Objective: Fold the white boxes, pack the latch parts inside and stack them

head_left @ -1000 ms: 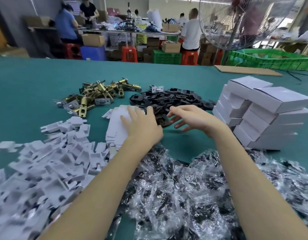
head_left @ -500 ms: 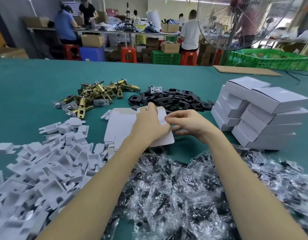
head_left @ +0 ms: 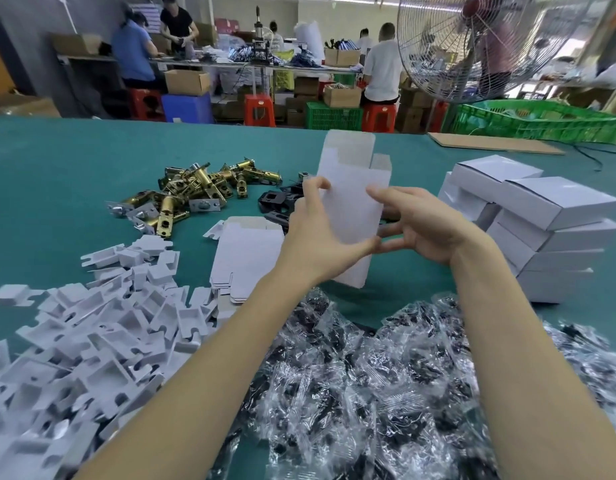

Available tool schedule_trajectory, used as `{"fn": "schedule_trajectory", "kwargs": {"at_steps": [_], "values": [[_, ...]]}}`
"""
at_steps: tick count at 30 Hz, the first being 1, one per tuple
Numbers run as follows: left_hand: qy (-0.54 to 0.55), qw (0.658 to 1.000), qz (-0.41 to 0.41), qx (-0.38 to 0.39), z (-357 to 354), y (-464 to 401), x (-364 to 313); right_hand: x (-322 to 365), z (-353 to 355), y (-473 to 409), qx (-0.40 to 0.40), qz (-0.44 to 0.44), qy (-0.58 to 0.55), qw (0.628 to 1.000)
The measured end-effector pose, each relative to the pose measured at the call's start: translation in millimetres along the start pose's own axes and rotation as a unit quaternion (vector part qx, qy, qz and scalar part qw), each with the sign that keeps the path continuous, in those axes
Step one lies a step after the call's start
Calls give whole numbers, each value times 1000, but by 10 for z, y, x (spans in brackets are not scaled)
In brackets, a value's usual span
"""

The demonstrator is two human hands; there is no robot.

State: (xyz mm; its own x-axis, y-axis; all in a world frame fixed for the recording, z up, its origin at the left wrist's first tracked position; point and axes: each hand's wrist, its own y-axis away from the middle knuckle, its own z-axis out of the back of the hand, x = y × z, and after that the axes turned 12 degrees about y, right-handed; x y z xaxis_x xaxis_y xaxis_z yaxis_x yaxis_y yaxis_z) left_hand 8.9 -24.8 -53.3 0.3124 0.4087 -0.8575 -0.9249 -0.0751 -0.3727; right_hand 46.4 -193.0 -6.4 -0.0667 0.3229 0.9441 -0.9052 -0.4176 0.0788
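A flat white box blank [head_left: 351, 202] stands upright above the green table, held between both hands. My left hand [head_left: 313, 237] grips its left edge with curled fingers and the thumb under its lower part. My right hand [head_left: 424, 223] holds the right edge, fingers curled behind it. A stack of flat blanks [head_left: 245, 254] lies to the left of my left hand. Brass latch parts [head_left: 195, 188] lie in a pile further back, with black plates [head_left: 275, 202] beside them. Folded white boxes [head_left: 542, 216] are stacked at the right.
White card inserts [head_left: 84, 327] are heaped at the front left. Clear bags with dark parts [head_left: 368, 382] cover the front. A large fan [head_left: 479, 46] and green crates [head_left: 542, 119] stand beyond the table's far edge, where several people work.
Both hands lifted one box blank off the flat stack and raised it upright. The head camera view moved closer.
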Motion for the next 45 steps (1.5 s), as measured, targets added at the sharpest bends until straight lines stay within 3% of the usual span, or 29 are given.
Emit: {"fn": "schedule_trajectory", "kwargs": {"at_steps": [3,7,9,13,19,21,27,32,38,41,45], "values": [[15,1000,-16,-1,-27,32,-52,87,-43,37,0,5,69,998],[-53,997,-48,17,-18,74,-30,208,-15,68,-132,33,78,988],[-73,996,-47,32,-28,83,-33,252,21,98,-156,51,112,980],[-1,999,-34,7,-60,68,-113,304,49,179,-140,70,150,976],[39,996,-74,-24,-21,55,-124,324,26,172,-219,66,113,967],[23,997,-69,-6,-6,50,-145,334,22,176,-215,69,120,967],[-60,994,-91,29,11,89,-168,381,135,267,-108,46,159,980],[-86,990,-111,20,-4,99,-178,358,134,261,-159,66,251,953],[-69,990,-121,21,38,80,-180,346,152,268,-127,98,236,958],[-16,992,-121,12,37,70,-198,293,183,228,-198,92,264,939],[42,993,-110,-23,49,53,-200,303,185,209,-211,83,184,956]]}}
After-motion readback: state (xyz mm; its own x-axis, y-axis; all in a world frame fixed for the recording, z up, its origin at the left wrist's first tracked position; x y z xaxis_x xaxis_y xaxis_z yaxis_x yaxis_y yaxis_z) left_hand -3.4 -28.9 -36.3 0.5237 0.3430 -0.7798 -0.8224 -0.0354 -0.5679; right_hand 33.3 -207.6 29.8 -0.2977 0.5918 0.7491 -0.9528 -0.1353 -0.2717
